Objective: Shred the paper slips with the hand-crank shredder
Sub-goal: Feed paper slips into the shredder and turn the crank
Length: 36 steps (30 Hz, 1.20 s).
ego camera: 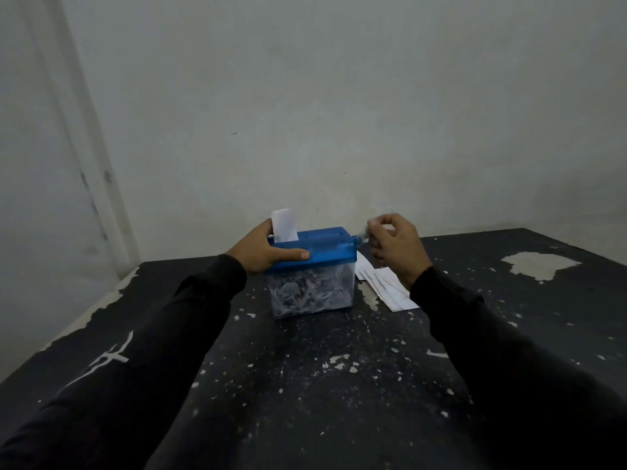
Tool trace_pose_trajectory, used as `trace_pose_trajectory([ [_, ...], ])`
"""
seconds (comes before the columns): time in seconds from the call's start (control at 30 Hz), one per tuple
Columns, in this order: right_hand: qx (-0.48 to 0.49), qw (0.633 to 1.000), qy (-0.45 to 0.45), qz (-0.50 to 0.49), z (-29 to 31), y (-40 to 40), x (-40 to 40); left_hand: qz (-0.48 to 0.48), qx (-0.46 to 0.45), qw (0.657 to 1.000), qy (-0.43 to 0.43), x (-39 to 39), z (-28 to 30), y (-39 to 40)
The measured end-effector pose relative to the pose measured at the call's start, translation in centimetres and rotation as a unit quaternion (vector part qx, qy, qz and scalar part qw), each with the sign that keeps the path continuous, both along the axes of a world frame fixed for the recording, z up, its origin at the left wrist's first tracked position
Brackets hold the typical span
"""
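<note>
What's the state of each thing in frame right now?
shredder: upright on table, blue lid on, bin holds shreds
paper slip: standing in the slot, partly fed
crank: pinched by right hand
left hand: grips the lid's left end
spare slips: loose pile flat on table, right of shredder

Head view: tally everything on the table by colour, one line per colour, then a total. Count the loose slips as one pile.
Blue: 1, the shredder lid, held by the left hand.
Clear: 1, the shredder bin, holding shreds.
White: 2, the slip standing in the slot and the pile of slips by the right hand, which holds the crank.
Total: 4
</note>
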State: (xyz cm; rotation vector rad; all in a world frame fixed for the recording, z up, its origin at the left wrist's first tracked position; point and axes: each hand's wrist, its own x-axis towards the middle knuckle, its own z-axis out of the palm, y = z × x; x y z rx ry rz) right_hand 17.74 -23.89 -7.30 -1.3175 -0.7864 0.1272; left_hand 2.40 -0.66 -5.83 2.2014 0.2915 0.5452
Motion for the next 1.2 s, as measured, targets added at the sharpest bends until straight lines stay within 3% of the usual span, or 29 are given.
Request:
trace_pose_trajectory([
  [0.23, -0.002, 1.000, 0.012, -0.024, 3.0, 4.3, 2.9, 0.004, -0.002, 1.000, -0.006, -0.1, -0.2, -0.3],
  [0.37, -0.045, 0.995, 0.034, -0.080, 1.6, 7.1, 5.6, 0.005, -0.008, 1.000, -0.004, 0.0, -0.1, -0.4],
  [0.6, -0.120, 0.982, -0.020, -0.145, 0.6, 8.0, 7.3, 0.014, -0.004, 1.000, 0.021, 0.0, -0.1, 0.0],
  [0.77, -0.170, 0.975, -0.027, -0.138, 0.8, 8.0, 7.4, 0.014, -0.017, 0.999, 0.027, 0.1, 0.3, -0.9],
  [0.93, -0.238, 0.967, 0.008, -0.086, -4.4, 6.7, 6.7, 0.035, -0.027, 0.999, 0.002, 0.0, -0.2, -1.4],
  [1.07, -0.272, 0.954, -0.071, -0.100, -5.9, 3.2, 4.0, 0.031, -0.023, 0.999, 0.032, -0.1, 0.4, -1.0],
  [1.2, -0.193, 0.969, -0.102, -0.116, -5.3, 0.0, 1.2, 0.030, -0.019, 0.999, 0.036, 0.0, 0.5, -1.0],
])
